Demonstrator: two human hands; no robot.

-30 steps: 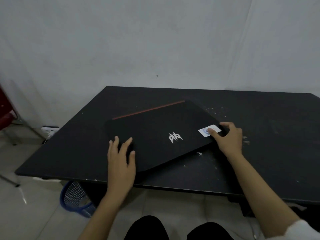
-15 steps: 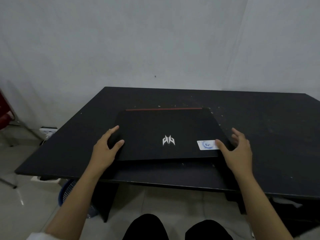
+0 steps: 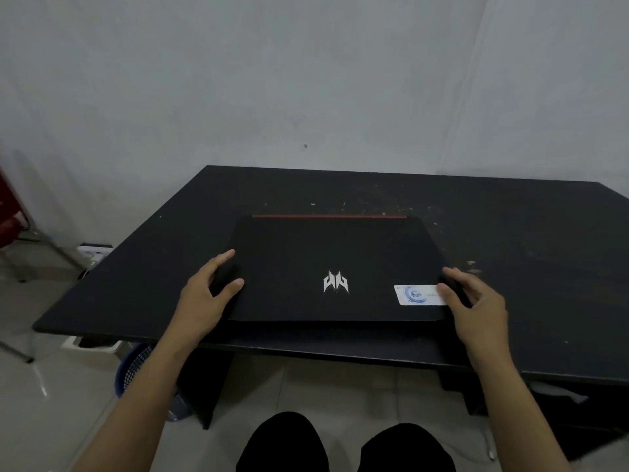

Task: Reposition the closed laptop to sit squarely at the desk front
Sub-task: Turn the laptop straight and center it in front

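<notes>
A closed black laptop (image 3: pixel 326 260) with a silver logo, a red strip along its back edge and a white sticker at the lower right lies on the black desk (image 3: pixel 527 267). Its front edge runs parallel to the desk's front edge, a short way back from it. My left hand (image 3: pixel 204 298) grips the laptop's left side, thumb on the lid. My right hand (image 3: pixel 476 304) grips the right side near the front corner, thumb on the sticker.
A grey wall stands behind the desk. On the floor to the left are a blue mesh basket (image 3: pixel 136 366), a white power strip (image 3: pixel 93 250) and metal chair legs (image 3: pixel 44 247). My knees (image 3: pixel 340 444) are under the desk front.
The laptop has turned clockwise from a skewed angle to square with the desk front. Both hands shifted from resting on the lid's corners to gripping its left and right sides.
</notes>
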